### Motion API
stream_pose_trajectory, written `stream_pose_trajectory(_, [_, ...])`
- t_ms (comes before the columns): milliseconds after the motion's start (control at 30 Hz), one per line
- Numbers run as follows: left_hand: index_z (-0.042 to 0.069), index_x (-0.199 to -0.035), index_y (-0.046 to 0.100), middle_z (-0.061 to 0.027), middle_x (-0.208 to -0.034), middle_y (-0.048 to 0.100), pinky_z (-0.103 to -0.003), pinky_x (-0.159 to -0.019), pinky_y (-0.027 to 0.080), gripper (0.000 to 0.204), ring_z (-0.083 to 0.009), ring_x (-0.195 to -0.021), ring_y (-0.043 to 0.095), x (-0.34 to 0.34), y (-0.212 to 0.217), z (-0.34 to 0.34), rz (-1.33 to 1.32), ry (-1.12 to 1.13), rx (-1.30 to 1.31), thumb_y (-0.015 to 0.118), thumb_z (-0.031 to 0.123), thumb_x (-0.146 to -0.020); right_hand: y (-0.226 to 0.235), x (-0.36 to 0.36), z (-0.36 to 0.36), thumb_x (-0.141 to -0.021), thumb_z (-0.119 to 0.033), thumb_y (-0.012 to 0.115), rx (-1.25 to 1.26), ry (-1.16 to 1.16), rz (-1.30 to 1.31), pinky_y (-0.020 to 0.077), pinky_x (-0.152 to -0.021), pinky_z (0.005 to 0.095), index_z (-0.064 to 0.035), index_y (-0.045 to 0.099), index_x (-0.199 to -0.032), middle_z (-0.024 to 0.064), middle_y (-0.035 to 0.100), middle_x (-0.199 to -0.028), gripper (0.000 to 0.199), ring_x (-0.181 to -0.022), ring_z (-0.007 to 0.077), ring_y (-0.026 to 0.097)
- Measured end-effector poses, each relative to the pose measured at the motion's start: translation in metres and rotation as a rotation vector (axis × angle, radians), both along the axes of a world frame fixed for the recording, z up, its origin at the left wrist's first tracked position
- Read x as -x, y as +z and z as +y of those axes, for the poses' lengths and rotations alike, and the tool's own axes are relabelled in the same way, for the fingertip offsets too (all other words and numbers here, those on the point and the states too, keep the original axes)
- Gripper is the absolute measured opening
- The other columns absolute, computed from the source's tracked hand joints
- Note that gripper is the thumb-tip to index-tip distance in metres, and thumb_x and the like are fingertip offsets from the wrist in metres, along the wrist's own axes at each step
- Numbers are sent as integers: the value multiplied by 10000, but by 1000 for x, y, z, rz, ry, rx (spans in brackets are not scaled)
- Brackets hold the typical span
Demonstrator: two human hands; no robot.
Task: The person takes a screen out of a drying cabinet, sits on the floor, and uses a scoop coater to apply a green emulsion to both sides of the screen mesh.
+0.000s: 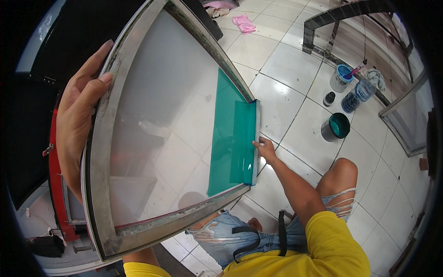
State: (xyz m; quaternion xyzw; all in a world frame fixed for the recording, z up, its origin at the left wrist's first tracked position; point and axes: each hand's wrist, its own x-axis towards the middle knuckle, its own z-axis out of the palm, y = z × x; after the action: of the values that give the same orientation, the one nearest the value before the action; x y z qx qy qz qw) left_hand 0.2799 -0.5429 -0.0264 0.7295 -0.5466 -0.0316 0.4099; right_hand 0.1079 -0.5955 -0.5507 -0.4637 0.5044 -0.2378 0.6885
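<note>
**Screen frame held upright, green coat spreading at its far edge**

The person's left hand [78,115] grips the near rail of a large metal-framed printing screen with pale translucent mesh [161,115], fingers [94,62] wrapped over the top of the rail and thumb along its edge. The frame stands tilted up off the white tiled floor [281,101], above the knees. The right hand [265,148] reaches to the far side and pinches a long trough-shaped coating tool [255,143] against the mesh, fingers pressed together on its side. A glossy band of green emulsion [230,134] covers the mesh beside the tool.

The frame looks stiff and fairly heavy, best held by its bare metal rails; the mesh is taut, thin and likely easy to dent or puncture, and the wet green coat would smear if touched. The tool probably needs even pressure along its length.

On the floor beyond stand an open round can of green liquid [336,126], a white tub with a blue rim [341,77], a plastic bottle [357,94] and a pink rag [243,23].
</note>
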Motion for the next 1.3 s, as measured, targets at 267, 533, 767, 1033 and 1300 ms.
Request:
stream_pose_trajectory(267, [-26, -1310, 512, -276, -1129, 613, -364, -883, 536, 667, -269, -923, 688, 4, -5, 0, 54, -46, 59, 694, 262, -736, -9, -2, 1, -852, -253, 678, 21, -75, -29, 496, -517, 307, 16, 602, -1189, 111, 655, -957, 437, -714, 182, 638])
stream_pose_trajectory(533, [-11, -1326, 496, -256, -1132, 612, -373, -842, 557, 673, -260, -927, 685, -13, -2, 2, 45, -116, -12, 670, 322, -767, -11, -4, 3, -849, -241, 681, 38, -86, -36, 471, -529, 294, 39, 592, -1192, 119, 653, -928, 452, -649, 155, 601])
stream_pose_trajectory(767, [0, -1322, 504, -244, -1110, 624, -368, -833, 562, 663, -234, -903, 691, -14, 0, 4, 2, -82, -32, 662, 321, -763, -14, -3, -2, -868, -254, 674, -20, 4, -28, 488, -477, 268, 57, 550, -1237, 133, 605, -1095, 498, -680, 153, 603])
stream_pose_trajectory(1033, [-20, -1356, 452, -267, -1152, 608, -387, -810, 570, 741, -269, -933, 687, -16, 2, 5, 54, -65, -40, 667, 362, -759, -8, -6, -1, -865, -247, 673, 23, -15, -58, 510, -499, 276, 60, 561, -1220, 132, 617, -1039, 482, -660, 151, 592])
stream_pose_trajectory(1300, [1, -1317, 513, -236, -1175, 601, -366, -851, 550, 667, -249, -951, 675, -12, 0, 7, 117, -36, 16, 691, 306, -752, 26, -5, 0, -867, -267, 661, -15, -1, -55, 520, -529, 268, 60, 578, -1186, 133, 614, -1048, 464, -770, 165, 613])
